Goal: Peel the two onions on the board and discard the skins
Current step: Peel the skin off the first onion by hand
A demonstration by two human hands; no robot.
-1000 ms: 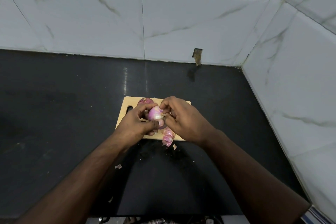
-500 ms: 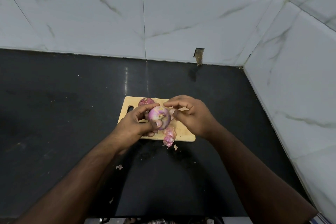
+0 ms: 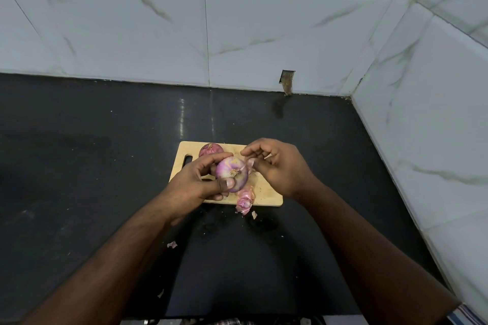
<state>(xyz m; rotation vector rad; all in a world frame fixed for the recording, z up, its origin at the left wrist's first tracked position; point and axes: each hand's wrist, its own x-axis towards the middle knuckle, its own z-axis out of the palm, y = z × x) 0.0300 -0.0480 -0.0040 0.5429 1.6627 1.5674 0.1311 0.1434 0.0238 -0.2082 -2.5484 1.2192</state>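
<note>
A partly peeled onion (image 3: 231,173) is held above the wooden cutting board (image 3: 266,192) by the left hand (image 3: 196,183), whose fingers (image 3: 220,158) are curled over its far side while the thumb is pressed against its near side; the root end is turned toward the camera. Just to the right of it, a thin strip of skin (image 3: 250,162), apparently attached to the onion at its right edge, is pinched by the right hand (image 3: 281,166), its fingers being bent and drawn close together. The second onion (image 3: 210,150), with its reddish skin on, is seen lying on the far part of the board, behind the left hand. A heap of removed skins (image 3: 245,199) is seen at the near edge of the board, partly hanging over onto the dark tabletop (image 3: 92,153). Smaller scraps of skin (image 3: 172,244) are scattered on the tabletop nearer the person. The tabletop is bounded behind and to the right by white marbled wall tiles (image 3: 158,21).
</note>
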